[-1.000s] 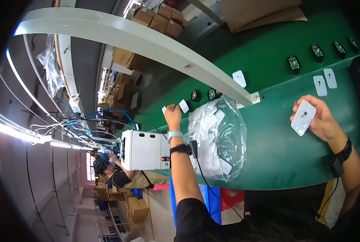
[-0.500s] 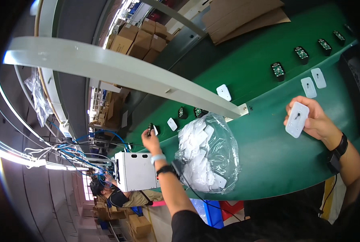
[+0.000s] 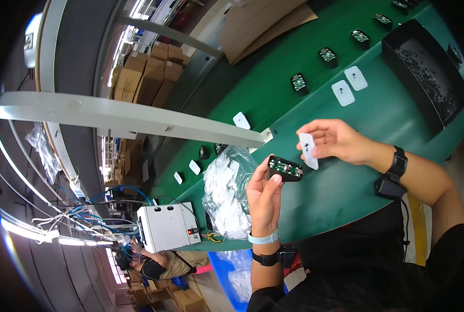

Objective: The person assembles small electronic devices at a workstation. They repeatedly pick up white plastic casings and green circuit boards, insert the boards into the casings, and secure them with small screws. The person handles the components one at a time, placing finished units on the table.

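Note:
My left hand (image 3: 265, 195) holds a small black housing with a green circuit board inside (image 3: 284, 169), raised above the green belt (image 3: 315, 192). My right hand (image 3: 338, 141) holds a white flat cover plate (image 3: 308, 150) just right of the black housing, nearly touching it. A clear plastic bag of white covers (image 3: 227, 195) lies on the belt to the left of my left hand.
Several black housings (image 3: 298, 83) and white covers (image 3: 343, 93) lie spaced along the belt. A black bin of small parts (image 3: 424, 73) stands at the right. A white box machine (image 3: 165, 227) sits at the belt's left end. Cardboard boxes (image 3: 143, 78) are stacked behind; another person (image 3: 159, 265) works below.
My left hand came back from the far belt holding the black housing and now sits close to my right hand with the white cover. My view shifted right.

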